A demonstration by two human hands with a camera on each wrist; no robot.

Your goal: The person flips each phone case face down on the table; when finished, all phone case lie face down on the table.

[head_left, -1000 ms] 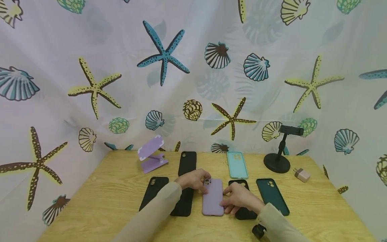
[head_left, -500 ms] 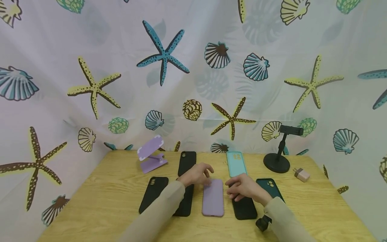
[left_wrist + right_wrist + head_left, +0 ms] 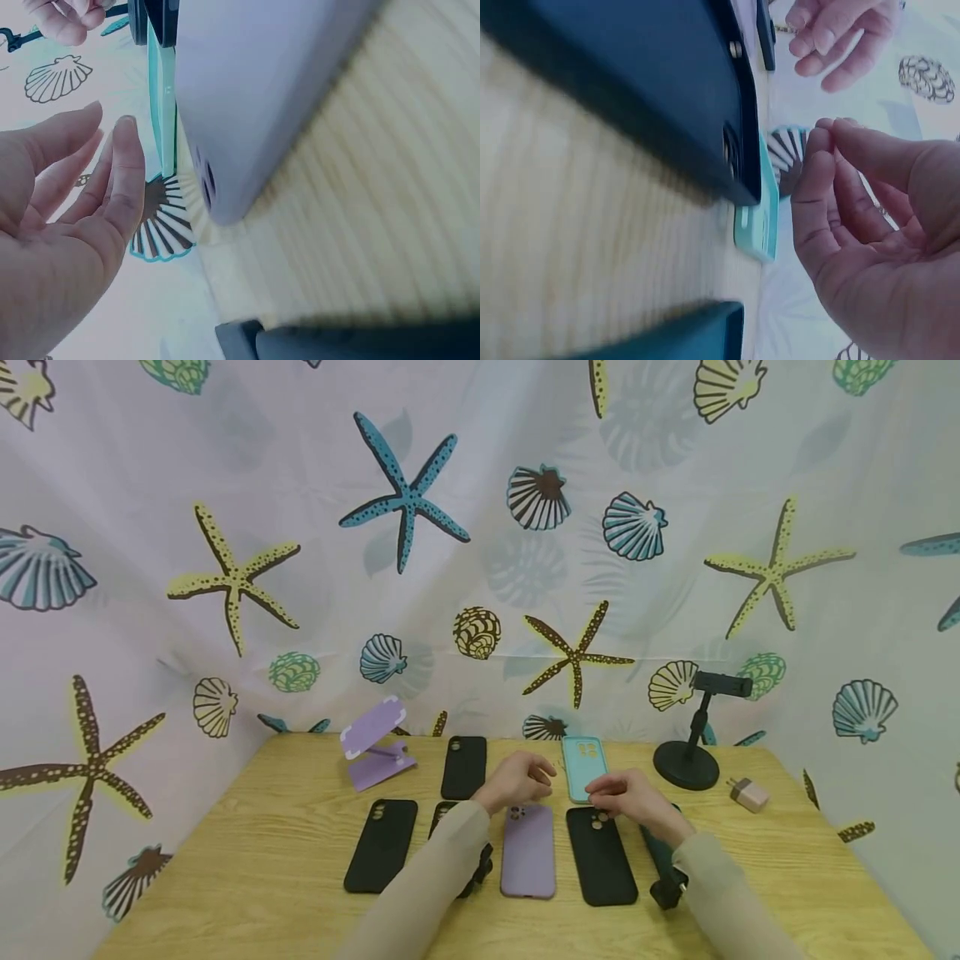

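Observation:
My left hand (image 3: 523, 778) hovers above the top end of a lilac phone case (image 3: 528, 856), its fingers loosely bent and holding nothing. In the left wrist view thumb and fingertips stay apart. My right hand (image 3: 633, 797) is over the top end of a black phone case (image 3: 603, 864), near the lower end of a turquoise phone case (image 3: 583, 768). Its thumb and fingertips come together in the right wrist view, with nothing seen between them. My right arm partly covers a dark teal phone case (image 3: 660, 856); my left sleeve covers most of another black case (image 3: 441, 814).
Two more black cases lie left, one at the front (image 3: 381, 847) and one at the back (image 3: 464, 768). Behind stand a lilac phone stand (image 3: 378, 752) and a black phone holder (image 3: 686, 764). A pink charger plug (image 3: 748, 794) lies right. A patterned cloth (image 3: 480, 527) hangs behind the table (image 3: 247, 843).
Both hands have left the lilac case, which stays in place. My left hand has moved up and right; my right hand has risen toward the turquoise case.

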